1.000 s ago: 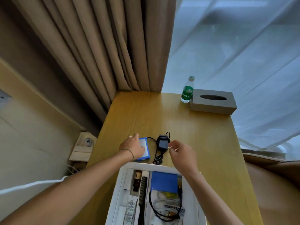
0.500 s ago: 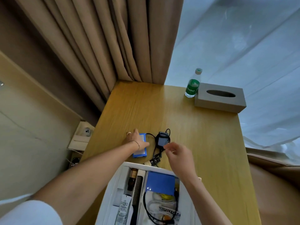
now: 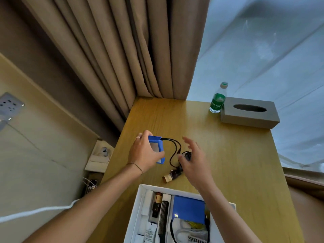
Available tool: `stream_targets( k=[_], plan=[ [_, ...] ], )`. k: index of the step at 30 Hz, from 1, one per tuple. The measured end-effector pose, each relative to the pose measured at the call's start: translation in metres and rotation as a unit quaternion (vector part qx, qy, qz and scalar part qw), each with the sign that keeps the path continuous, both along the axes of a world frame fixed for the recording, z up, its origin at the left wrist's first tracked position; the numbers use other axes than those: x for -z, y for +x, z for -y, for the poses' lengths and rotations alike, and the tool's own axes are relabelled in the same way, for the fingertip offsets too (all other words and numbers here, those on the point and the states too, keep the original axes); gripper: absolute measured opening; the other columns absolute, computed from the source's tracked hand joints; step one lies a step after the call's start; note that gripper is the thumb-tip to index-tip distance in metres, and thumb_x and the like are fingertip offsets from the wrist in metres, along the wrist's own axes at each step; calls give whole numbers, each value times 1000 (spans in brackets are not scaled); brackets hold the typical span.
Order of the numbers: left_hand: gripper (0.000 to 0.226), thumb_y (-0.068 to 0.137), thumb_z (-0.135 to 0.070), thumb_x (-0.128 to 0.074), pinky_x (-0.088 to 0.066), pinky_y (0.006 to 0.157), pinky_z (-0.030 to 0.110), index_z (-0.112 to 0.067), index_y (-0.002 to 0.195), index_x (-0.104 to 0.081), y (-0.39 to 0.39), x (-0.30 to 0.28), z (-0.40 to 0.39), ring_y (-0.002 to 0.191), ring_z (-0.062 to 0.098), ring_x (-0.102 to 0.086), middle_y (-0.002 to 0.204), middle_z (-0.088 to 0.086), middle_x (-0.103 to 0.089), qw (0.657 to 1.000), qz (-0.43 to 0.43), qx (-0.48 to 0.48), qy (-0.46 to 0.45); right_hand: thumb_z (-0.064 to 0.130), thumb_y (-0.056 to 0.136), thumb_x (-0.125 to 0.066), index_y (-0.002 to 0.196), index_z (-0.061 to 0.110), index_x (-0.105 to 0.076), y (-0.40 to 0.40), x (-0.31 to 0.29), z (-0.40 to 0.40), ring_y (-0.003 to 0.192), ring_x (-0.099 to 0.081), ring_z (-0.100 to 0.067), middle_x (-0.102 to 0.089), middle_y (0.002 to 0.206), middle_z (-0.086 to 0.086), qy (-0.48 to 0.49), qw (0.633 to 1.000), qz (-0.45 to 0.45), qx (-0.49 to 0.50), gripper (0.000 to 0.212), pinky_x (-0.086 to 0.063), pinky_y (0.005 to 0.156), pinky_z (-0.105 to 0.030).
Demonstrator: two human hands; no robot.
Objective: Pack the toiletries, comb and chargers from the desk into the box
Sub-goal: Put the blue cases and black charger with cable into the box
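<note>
Box (image 3: 138,206) is sitting at the near desk edge, already holding a comb (image 3: 162,220), a small brown bottle (image 3: 157,204), sachets and a blue pack over coiled cable. Its near end is getting cut off by the frame, so free room is hard to judge.

Beyond it, left hand (image 3: 144,154) is gripping the blue charger (image 3: 157,149), thumb curled across its face, tilted and seemingly just off the desk (image 3: 228,163). Right hand (image 3: 193,159) is hovering over the black cable (image 3: 173,151), fingers spread, pinching nothing.

My call: gather the loose cable with the right hand before moving the charger, or the cable is going to drag the small bottle (image 3: 171,176) lying at its near end. Then lower both together onto the box's right half.

Right palm is hiding the black lump under it; probably an adapter, can't confirm. Can't tell whether the cable is touching the small bottle.
</note>
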State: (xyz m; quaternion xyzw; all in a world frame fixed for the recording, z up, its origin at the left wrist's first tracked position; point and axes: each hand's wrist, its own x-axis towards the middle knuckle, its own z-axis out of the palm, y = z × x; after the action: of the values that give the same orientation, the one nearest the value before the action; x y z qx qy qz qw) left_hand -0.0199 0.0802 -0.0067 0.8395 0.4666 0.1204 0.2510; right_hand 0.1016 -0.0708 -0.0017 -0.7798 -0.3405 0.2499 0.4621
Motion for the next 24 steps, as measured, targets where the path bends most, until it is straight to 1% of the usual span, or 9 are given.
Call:
stream_targets(
  k=[2, 4, 7, 10, 13, 16, 20, 22, 24],
  plan=[
    [59, 57, -49, -81, -42, 53, 19, -39, 95, -38, -6, -14, 3, 83, 8, -54, 95, -12, -53, 998, 49, 2, -27, 20, 93, -67, 150, 35, -35, -2, -6, -11, 120, -51, -8, -44, 150, 14, 6, 999, -19, -47, 68, -46, 105, -35],
    [56, 53, -53, -79, -50, 56, 23, -40, 91, -40, -12, -28, 7, 80, 7, -58, 91, -13, -58, 993, 99, -2, -71, 22, 95, -65, 145, 33, -45, -2, -11, -20, 125, -51, -5, -54, 142, 13, 25, 997, -22, -72, 54, -44, 107, -34],
    [52, 51, -51, -83, -56, 55, 27, -36, 87, -48, -21, -46, 16, 75, 10, -63, 84, -10, -62, 966, 179, -29, -185, 21, 99, -59, 106, 19, -69, 4, -22, -24, 89, -69, -23, -74, 88, 6, 74, 989, -101, -78, 13, -55, 87, -47],
    [48, 61, -41, -89, -62, 57, 41, -19, 92, -60, -32, -54, 26, 75, 16, -71, 82, -1, -67, 926, 217, -46, -307, 19, 103, -53, 81, 14, -68, 9, -34, -12, 52, -51, -15, -53, 55, 8, 109, 977, -165, -79, 27, -45, 56, -32],
    [56, 68, -44, -87, -62, 57, 38, -3, 97, -60, -44, -60, 41, 73, 11, -73, 85, 8, -71, 913, 201, -23, -356, 23, 104, -51, 77, 15, -64, 9, -50, 0, 47, -32, -7, -39, 51, 16, 88, 980, -165, -65, 30, -29, 44, -25],
    [54, 79, -40, -79, -60, 55, 32, 5, 93, -54, -57, -57, 62, 66, 18, -67, 82, 20, -60, 916, 183, 27, -357, 25, 103, -52, 79, 14, -66, 5, -61, 11, 49, -32, -11, -41, 52, 15, 70, 987, -130, -59, 30, -27, 45, -25],
    [22, 84, -37, -76, -58, 56, 29, -19, 92, -66, -76, -49, 94, 73, 22, -71, 85, 11, -71, 912, 153, 103, -366, 29, 100, -56, 81, 15, -72, -1, -80, 33, 59, -44, -23, -55, 66, -8, 20, 994, -52, -93, 29, -37, 56, -28],
    [22, 86, -35, -75, -59, 58, 27, -26, 103, -65, -86, -46, 109, 80, 18, -74, 90, 1, -76, 901, 140, 128, -390, 33, 98, -58, 84, 16, -75, -4, -83, 44, 63, -55, -23, -67, 72, -8, -27, 993, -5, -113, 27, -43, 62, -26],
    [24, 86, -33, -75, -60, 66, 31, -26, 107, -66, -93, -41, 123, 84, 16, -74, 92, 2, -77, 894, 127, 150, -403, 34, 97, -60, 85, 17, -77, -10, -82, 52, 60, -58, -6, -69, 68, 5, -72, 991, 16, -113, 27, -42, 58, -16]
  ],
)
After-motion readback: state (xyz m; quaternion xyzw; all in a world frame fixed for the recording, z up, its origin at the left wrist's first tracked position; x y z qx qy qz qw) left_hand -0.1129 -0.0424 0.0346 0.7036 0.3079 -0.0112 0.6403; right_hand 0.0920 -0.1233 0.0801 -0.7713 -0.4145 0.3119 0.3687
